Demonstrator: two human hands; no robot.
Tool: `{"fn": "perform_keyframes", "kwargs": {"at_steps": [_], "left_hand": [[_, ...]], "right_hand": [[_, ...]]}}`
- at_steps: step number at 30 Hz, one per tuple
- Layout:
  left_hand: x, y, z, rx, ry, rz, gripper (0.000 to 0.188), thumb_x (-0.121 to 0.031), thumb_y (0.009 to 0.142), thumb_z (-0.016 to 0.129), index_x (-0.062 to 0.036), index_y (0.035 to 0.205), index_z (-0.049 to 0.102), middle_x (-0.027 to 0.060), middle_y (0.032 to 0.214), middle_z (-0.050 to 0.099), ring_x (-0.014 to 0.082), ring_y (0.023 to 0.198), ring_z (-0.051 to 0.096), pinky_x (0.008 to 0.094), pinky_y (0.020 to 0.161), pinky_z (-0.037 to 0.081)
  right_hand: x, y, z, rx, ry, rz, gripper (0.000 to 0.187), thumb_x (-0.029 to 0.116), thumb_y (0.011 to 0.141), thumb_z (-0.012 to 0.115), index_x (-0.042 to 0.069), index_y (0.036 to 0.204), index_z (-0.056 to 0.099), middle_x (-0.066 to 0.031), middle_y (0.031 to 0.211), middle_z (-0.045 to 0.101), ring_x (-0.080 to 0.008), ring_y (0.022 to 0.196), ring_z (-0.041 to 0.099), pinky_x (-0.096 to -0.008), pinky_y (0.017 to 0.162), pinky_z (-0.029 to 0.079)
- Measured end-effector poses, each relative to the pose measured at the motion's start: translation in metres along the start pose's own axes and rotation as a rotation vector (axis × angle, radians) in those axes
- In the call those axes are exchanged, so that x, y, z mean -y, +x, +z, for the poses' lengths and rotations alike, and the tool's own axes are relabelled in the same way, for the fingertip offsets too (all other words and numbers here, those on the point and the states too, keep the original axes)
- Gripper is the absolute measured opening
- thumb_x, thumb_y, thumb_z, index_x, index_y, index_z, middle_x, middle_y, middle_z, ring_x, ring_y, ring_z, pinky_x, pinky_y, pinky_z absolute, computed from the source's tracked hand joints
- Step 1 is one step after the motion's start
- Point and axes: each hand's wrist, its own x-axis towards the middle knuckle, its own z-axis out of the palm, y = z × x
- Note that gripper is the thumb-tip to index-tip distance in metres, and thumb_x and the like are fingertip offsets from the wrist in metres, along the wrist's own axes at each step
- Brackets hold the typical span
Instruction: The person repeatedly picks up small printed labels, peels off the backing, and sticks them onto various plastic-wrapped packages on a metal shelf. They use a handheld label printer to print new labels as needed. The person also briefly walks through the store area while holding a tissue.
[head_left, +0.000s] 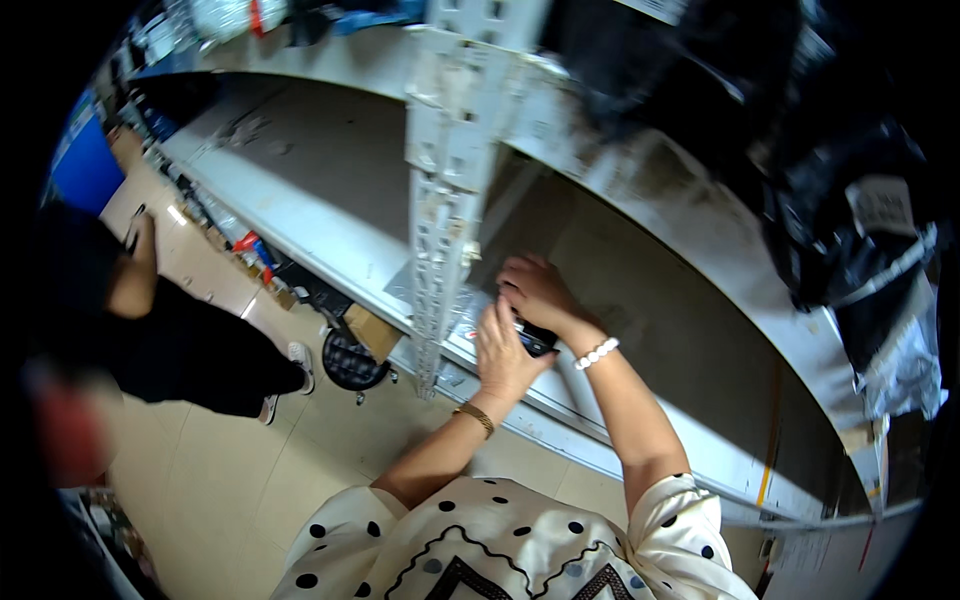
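Both hands meet over a white metal shelf, close beside its upright post. My left hand (505, 355), a gold-coloured bracelet at its wrist, is closed round the near side of a small black object (537, 341) with a shiny surface. From the far side my right hand (540, 295), with a white bead bracelet, curls its fingers over the object's upper end. The fingers cover much of it, so its exact kind cannot be made out. Clear plastic film (467, 312) lies just left of my left hand.
The perforated white post (445, 200) rises left of my hands. Black plastic bags (850, 210) hang from the upper shelf at right. A person in black (190, 340) stands at left. On the floor are a round black stool (352, 362) and a cardboard box (372, 332).
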Motion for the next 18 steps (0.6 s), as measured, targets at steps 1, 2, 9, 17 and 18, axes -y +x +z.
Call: {"fn": "perform_keyframes", "kwargs": {"at_steps": [1, 2, 9, 17, 18], "left_hand": [[-0.002, 0.0, 0.001, 0.021, -0.029, -0.011, 0.119, -0.036, 0.053, 0.089, 0.0013, 0.142, 0.021, 0.0237, 0.133, 0.035, 0.0405, 0.127, 0.036, 0.0478, 0.106, 0.033], [0.001, 0.0, 0.0, 0.031, -0.021, -0.013, 0.118, -0.036, 0.054, 0.088, 0.003, 0.141, 0.021, 0.0247, 0.132, 0.037, 0.0407, 0.125, 0.037, 0.0468, 0.106, 0.033], [0.008, -0.004, 0.002, -0.056, 0.036, 0.046, 0.114, -0.037, 0.054, 0.087, 0.0036, 0.139, 0.024, 0.0239, 0.131, 0.036, 0.0398, 0.122, 0.04, 0.0451, 0.104, 0.036], [0.011, -0.005, 0.012, -0.131, 0.087, 0.066, 0.11, -0.039, 0.055, 0.084, 0.0008, 0.139, 0.027, 0.0212, 0.129, 0.038, 0.0382, 0.12, 0.042, 0.0448, 0.101, 0.038], [0.01, -0.005, 0.01, -0.111, 0.085, 0.051, 0.109, -0.038, 0.055, 0.084, 0.0001, 0.139, 0.027, 0.0211, 0.129, 0.038, 0.0381, 0.12, 0.042, 0.0448, 0.101, 0.038]], "right_hand": [[-0.016, -0.003, 0.011, -0.048, -0.131, -0.168, 0.019, 0.021, 0.08, 0.057, 0.005, 0.087, 0.064, -0.0095, 0.098, 0.061, -0.0304, 0.103, 0.054, -0.0434, 0.095, 0.04], [-0.019, -0.001, 0.012, -0.032, -0.044, -0.167, 0.019, 0.021, 0.08, 0.058, 0.004, 0.084, 0.064, -0.0108, 0.096, 0.06, -0.031, 0.102, 0.054, -0.0429, 0.093, 0.041], [-0.011, 0.005, -0.002, -0.02, 0.245, 0.031, 0.026, 0.023, 0.081, 0.062, -0.001, 0.071, 0.059, -0.0153, 0.088, 0.059, -0.0356, 0.088, 0.055, -0.042, 0.078, 0.045], [-0.015, -0.003, 0.003, 0.005, 0.227, 0.118, 0.027, 0.02, 0.086, 0.057, -0.006, 0.082, 0.063, -0.0211, 0.098, 0.06, -0.039, 0.096, 0.057, -0.0445, 0.082, 0.047], [-0.015, -0.002, 0.006, 0.002, 0.203, 0.138, 0.027, 0.02, 0.086, 0.057, -0.006, 0.083, 0.063, -0.0215, 0.1, 0.06, -0.0391, 0.097, 0.057, -0.0448, 0.083, 0.047]]}}
